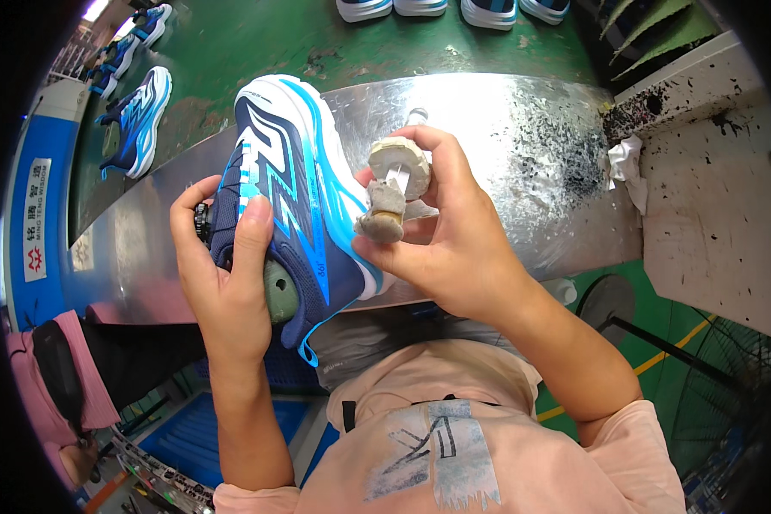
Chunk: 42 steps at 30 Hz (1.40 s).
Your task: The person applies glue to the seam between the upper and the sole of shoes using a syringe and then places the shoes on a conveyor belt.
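A navy, white and bright-blue sneaker [293,184] is tilted on its side in front of me, toe pointing away. My left hand [230,274] is wrapped round it near the laces and ankle opening, thumb on the upper. A green last [278,291] shows inside the opening, and a blue heel loop [308,349] hangs toward me. In my right hand [458,240] is a small tool with worn off-white pads [394,163] at its ends and a pale middle. The fingers close round it beside the sneaker's midsole; whether it touches the sole is unclear.
Below the hands lies a shiny metal plate [505,128], blackened at its right. More sneakers stand on the green surface [334,60], including one at left [137,120]. A stained pale panel [702,188] with crumpled white paper [628,171] borders the right. Another person's pink-clothed body [86,368] is at left.
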{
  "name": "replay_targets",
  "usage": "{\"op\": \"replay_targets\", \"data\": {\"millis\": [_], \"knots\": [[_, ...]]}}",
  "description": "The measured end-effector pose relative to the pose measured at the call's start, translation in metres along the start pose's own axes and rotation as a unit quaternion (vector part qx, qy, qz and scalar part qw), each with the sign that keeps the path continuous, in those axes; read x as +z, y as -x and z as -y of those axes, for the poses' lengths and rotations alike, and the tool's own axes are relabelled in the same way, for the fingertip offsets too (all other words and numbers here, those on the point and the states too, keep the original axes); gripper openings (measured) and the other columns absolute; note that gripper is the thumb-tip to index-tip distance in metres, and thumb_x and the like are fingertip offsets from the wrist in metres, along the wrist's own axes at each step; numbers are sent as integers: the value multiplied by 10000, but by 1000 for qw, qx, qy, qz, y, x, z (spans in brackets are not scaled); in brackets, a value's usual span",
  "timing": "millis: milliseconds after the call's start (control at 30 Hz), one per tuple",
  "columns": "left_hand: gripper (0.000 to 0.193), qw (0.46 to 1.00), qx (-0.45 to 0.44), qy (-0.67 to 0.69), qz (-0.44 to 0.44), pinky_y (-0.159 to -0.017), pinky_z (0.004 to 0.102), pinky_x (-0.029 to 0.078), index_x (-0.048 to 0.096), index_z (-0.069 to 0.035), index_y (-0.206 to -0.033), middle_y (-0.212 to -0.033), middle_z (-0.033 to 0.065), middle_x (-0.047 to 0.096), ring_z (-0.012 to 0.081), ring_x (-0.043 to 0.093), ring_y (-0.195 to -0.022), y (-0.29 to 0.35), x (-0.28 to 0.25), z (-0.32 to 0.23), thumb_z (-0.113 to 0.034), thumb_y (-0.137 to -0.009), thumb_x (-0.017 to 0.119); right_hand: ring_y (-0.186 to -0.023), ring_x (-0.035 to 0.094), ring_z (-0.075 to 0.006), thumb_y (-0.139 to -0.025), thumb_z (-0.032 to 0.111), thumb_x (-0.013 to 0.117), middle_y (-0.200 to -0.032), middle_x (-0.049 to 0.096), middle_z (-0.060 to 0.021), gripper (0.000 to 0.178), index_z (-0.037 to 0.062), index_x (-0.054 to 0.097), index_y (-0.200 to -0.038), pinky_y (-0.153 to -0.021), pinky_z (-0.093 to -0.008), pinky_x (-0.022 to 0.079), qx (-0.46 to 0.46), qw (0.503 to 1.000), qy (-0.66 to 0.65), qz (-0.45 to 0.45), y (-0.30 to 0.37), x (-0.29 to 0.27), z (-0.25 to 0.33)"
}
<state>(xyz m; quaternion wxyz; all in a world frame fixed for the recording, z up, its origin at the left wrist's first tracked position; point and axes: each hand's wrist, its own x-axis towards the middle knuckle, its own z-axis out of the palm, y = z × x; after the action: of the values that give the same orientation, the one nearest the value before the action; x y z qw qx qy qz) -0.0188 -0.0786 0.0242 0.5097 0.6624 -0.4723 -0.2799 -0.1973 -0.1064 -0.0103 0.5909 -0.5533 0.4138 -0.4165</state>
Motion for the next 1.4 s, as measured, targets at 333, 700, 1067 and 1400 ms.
{"op": "replay_targets", "data": {"millis": [333,700,1067,1400], "knots": [[347,999,18,-37,-1,-747,226,442,512,26,-1089,-946,66,560,97,537,-820,-8,6,1,-190,-859,656,-943,610,-178,-807,58,691,-1100,579,-110,571,56,341,-1258,-734,-307,560,-63,991,119,-4,-1,-4,-3],[257,971,-98,1,218,-653,209,445,593,-9,-971,-847,39,601,90,567,-768,-96,-35,-47,-194,-812,671,-949,506,-161,-619,305,896,-1100,487,-93,989,43,263,-1333,-786,-300,471,-69,997,14,-26,51,-87,-26],[384,891,55,-279,354,-758,287,450,603,-18,-973,-933,97,599,157,568,-861,-224,-17,-100,-246,-685,715,-631,591,-260,-614,450,858,-841,591,-128,856,-23,448,-1199,-548,-331,480,-252,907,333,-51,71,-119,-63],[516,876,276,-389,70,-926,430,456,553,-177,-1241,-1274,169,486,359,541,-1118,-312,82,20,-288,-756,689,-570,583,-233,-577,444,875,-826,586,-126,847,-16,470,-1161,-469,-302,455,-252,890,373,-64,61,-114,-50]]}}
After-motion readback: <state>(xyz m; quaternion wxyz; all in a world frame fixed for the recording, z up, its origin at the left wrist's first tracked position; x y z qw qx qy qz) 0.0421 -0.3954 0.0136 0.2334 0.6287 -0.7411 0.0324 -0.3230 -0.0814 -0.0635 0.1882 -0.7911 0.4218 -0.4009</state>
